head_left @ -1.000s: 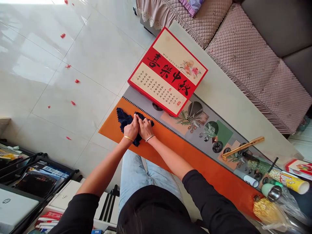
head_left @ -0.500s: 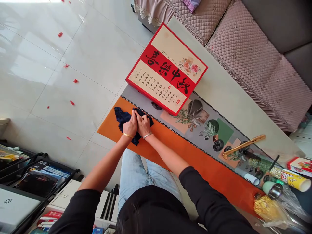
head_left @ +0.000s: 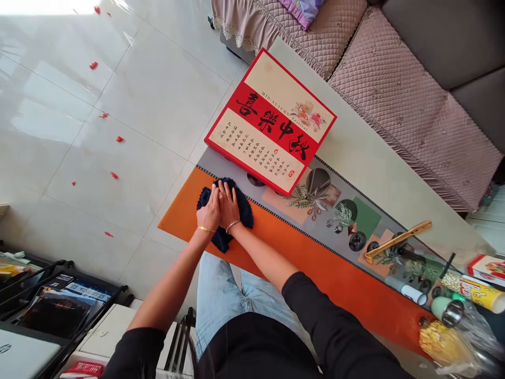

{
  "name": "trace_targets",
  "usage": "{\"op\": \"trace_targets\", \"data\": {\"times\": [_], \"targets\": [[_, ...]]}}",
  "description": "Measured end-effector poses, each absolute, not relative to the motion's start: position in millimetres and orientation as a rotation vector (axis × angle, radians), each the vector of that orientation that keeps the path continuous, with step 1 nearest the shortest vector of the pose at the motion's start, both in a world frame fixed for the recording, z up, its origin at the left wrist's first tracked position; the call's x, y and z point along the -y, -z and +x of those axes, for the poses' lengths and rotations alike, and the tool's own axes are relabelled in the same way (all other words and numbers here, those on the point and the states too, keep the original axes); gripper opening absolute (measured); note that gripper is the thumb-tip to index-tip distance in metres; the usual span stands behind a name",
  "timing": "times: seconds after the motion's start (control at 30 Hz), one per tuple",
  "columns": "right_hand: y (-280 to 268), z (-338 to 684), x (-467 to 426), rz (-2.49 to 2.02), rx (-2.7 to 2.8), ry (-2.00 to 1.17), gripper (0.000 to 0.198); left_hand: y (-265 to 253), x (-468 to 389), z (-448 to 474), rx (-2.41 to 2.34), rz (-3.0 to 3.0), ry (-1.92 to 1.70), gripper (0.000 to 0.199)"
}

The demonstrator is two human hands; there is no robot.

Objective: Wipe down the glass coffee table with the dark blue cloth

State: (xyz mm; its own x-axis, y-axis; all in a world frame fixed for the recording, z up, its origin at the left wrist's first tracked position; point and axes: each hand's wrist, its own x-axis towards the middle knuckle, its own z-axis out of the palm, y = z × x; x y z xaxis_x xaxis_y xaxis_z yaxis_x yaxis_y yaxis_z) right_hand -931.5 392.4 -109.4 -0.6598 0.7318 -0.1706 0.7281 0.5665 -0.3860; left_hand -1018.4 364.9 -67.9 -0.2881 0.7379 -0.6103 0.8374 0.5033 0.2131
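Observation:
A dark navy cloth (head_left: 245,211) with a ragged edge lies bunched on the orange part of the table mat (head_left: 292,247). My left hand (head_left: 209,215) is closed on the cloth's left part, fingers drawn together. Right beside it, touching it, my right hand (head_left: 229,206) rests flat on the cloth with its fingers stretched out. Just beyond the hands sits a red and cream gift box (head_left: 272,121) with large black lettering.
To the right lie a wooden stick (head_left: 398,242), a pale green cup (head_left: 444,310), a yellow tub (head_left: 485,295) and a bag of snacks (head_left: 445,339). A quilted sofa (head_left: 398,105) stands behind the table. Red scraps (head_left: 119,139) dot the tiled floor; a laptop (head_left: 23,352) is at lower left.
The cloth's left part has been gathered in toward my hands, and its shape is more compact. My right hand's fingers have spread out flat. The view has shifted slightly.

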Motion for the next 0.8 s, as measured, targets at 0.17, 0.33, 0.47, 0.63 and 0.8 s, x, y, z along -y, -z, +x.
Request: {"op": "trace_targets", "data": {"times": [0.17,0.33,0.47,0.63,0.8], "targets": [[111.6,-981.3,-442.9,-1.149,2.773,-0.664,0.057,68.4,-410.0,-1061.4,-2.250,1.281,0.183,0.058],[112.1,-955.8,-428.2,-1.060,2.816,-0.717,0.057,64.8,-390.4,-1037.5,-2.252,1.312,0.278,0.059],[114.9,-912.9,-391.6,-0.974,2.890,-0.728,0.057,66.5,-347.3,-1000.7,-2.178,1.350,0.363,0.062],[115.4,-850.1,-340.2,-0.983,2.963,-0.764,0.058,65.0,-297.8,-947.0,-2.056,1.367,0.389,0.063],[115.3,-780.6,-296.8,-1.085,3.005,-0.819,0.060,54.5,-267.7,-892.6,-1.864,1.370,0.344,0.064]]}}
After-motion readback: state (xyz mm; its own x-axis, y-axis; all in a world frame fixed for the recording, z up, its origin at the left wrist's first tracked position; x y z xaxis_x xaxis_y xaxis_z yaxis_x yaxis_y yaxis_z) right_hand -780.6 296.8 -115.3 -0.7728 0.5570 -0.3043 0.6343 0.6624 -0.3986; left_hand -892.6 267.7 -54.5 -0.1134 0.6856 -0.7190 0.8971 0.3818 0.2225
